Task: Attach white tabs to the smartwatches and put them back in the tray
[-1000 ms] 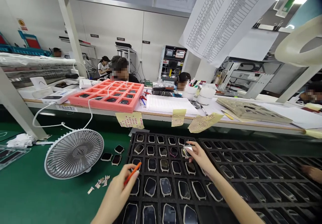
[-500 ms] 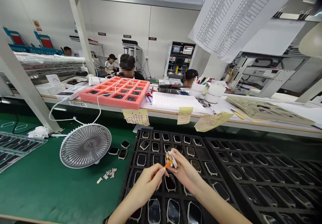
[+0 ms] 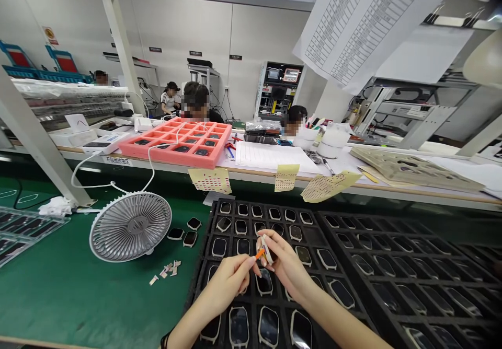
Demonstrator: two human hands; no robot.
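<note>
My right hand [image 3: 283,257] is closed around a pale watch case [image 3: 267,249], held on edge above the black foam tray [image 3: 253,302]. In my left hand [image 3: 231,276] an orange stick-like tool [image 3: 259,254] is pinched between thumb and fingers. Its tip meets the open side of the watch case; the exact contact is hidden by my fingers. Under both hands, rows of watch cases with dark screens [image 3: 269,327] lie in the tray's compartments. Left of the tray, several small pale pieces [image 3: 165,271] and three loose watch cases [image 3: 190,239] rest on the green mat.
A grey fan [image 3: 131,226] stands at left on the green mat [image 3: 98,302], its white cable running up to the shelf. A second black tray [image 3: 392,265] adjoins at right. On the shelf sit a pink foam tray [image 3: 176,153] and papers [image 3: 270,156]. Other people sit beyond.
The watch case has turned slightly in my right hand, and the fingers now wrap further over it. My left hand stays close with the orange tool. The whole view has shifted a little.
</note>
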